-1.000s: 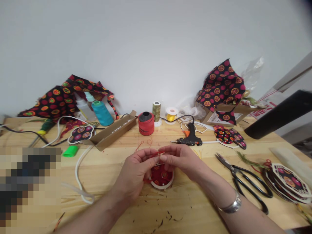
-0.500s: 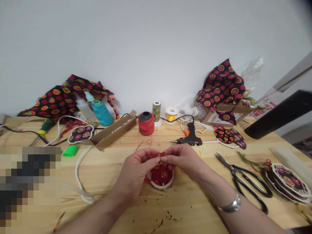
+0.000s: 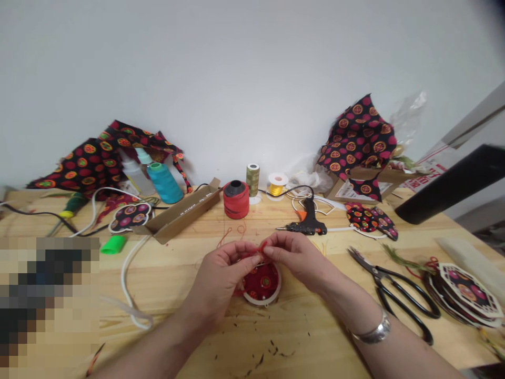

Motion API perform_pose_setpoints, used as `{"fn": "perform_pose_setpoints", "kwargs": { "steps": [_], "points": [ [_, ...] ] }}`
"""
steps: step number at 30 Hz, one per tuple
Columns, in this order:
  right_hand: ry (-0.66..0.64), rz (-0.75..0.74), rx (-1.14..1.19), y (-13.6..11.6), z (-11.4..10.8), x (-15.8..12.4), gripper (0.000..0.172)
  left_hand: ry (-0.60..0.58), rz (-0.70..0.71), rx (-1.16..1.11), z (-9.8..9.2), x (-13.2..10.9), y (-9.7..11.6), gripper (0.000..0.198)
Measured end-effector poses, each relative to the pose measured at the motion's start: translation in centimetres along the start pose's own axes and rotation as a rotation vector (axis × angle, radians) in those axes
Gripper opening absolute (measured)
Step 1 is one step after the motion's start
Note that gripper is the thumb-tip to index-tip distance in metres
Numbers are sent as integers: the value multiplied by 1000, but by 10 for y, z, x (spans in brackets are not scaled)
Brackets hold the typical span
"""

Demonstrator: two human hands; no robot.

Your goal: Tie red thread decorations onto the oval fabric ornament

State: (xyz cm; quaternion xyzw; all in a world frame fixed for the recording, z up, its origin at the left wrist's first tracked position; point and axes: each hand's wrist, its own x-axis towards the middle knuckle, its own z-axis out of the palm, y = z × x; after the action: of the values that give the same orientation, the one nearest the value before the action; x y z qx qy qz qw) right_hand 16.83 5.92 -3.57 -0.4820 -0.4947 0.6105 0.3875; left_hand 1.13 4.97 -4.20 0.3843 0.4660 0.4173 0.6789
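Note:
A round ornament (image 3: 262,284), dark red patterned fabric inside a pale rim, lies on the table under my fingers. At its top edge a bit of red thread (image 3: 263,246) sticks up between my fingertips. My left hand (image 3: 229,268) is closed, its thumb and index finger pinching the thread at the rim, the other fingers curled beside the ornament. On the other side, my right hand (image 3: 290,255) is closed too, pinching the red thread between thumb and index finger. The exact knot or loop is hidden by the fingertips.
Beyond my hands stand a red thread cone (image 3: 236,200), a green spool (image 3: 253,180) and a yellow spool (image 3: 278,183). A black glue gun (image 3: 310,221) lies behind my right hand. Large scissors (image 3: 389,284) and stacked ornaments (image 3: 461,295) lie right. A cardboard tray (image 3: 183,213) sits left.
My right fingertips have shifted slightly up and right, and more red thread shows between the hands. The ornament and my left hand stay nearly in place.

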Motion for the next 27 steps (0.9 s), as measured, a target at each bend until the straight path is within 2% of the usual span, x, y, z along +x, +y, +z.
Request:
{"fn": "perform_pose_setpoints", "kwargs": {
  "steps": [4,9,12,15,18,27],
  "points": [
    [-27,7,137,-2,2,-1,22,-21,-3,-33,0,-1,0,14],
    [-53,104,290,-3,3,-2,31,-8,-8,-37,1,-1,2,12],
    [-93,107,278,-2,0,-2,35,-1,1,-38,0,1,1,15],
    [-173,77,215,1,-2,-2,32,-17,10,-53,-1,1,0,16],
    [-197,60,147,3,-4,-1,27,-2,1,-58,-1,1,0,16],
    [-2,103,122,-2,0,1,21,-9,-14,-21,0,-1,0,14]
  ]
}}
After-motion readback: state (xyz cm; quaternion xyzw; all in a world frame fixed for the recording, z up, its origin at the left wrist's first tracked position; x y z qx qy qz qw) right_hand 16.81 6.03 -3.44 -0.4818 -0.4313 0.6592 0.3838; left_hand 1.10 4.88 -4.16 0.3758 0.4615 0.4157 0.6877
